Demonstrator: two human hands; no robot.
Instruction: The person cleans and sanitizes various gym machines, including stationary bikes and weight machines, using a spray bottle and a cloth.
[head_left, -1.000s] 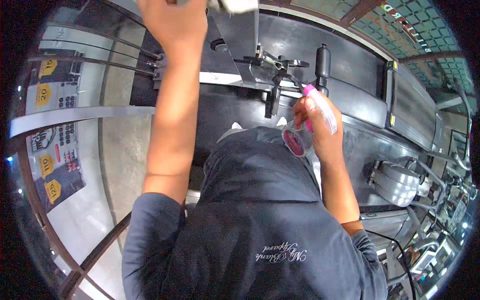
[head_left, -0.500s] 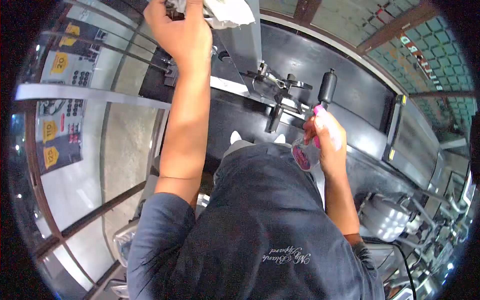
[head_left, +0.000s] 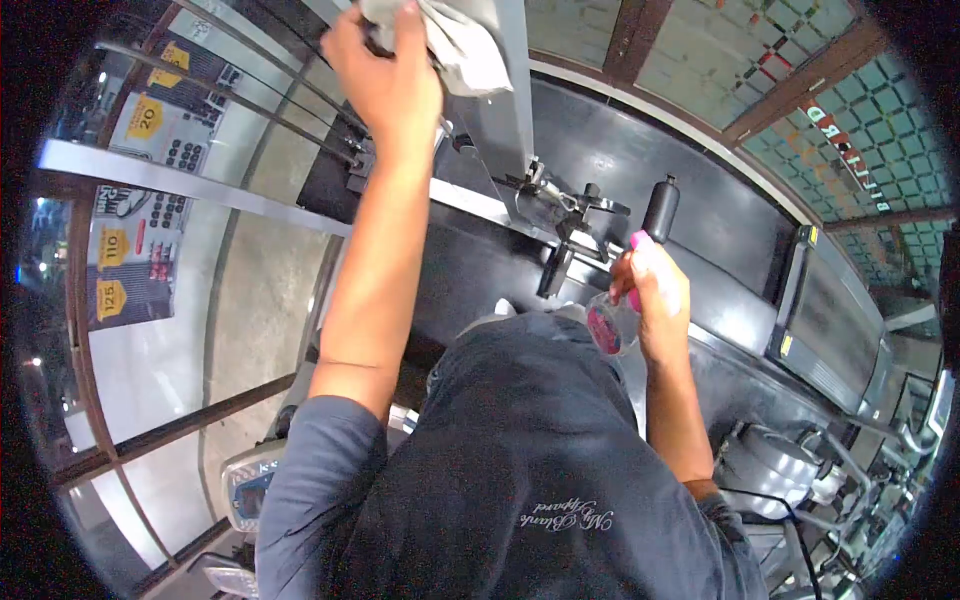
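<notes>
My left hand (head_left: 388,85) is raised at the top of the head view, its fingers closed on a whitish cloth (head_left: 468,50). The cloth lies against the grey metal upright (head_left: 490,125) of a gym machine and hangs partly over its face. Lower on the right, my right hand (head_left: 658,295) is wrapped round a clear spray bottle (head_left: 612,328) with a pink trigger head and a pink label. Just beyond that hand, a black cylindrical grip (head_left: 661,208) stands out from the machine. Part of the bottle is hidden by my fingers.
Black and metal linkage parts (head_left: 570,225) sit low on the machine in front of me. A dark padded bench-like piece (head_left: 835,320) stands at right, with a silver rounded machine part (head_left: 765,470) below it. Windows with posters (head_left: 140,250) line the left side.
The view has tilted slightly, so the scene sits lower in the frame. My left hand and the cloth appear lower and a little further right. Both hands keep their hold.
</notes>
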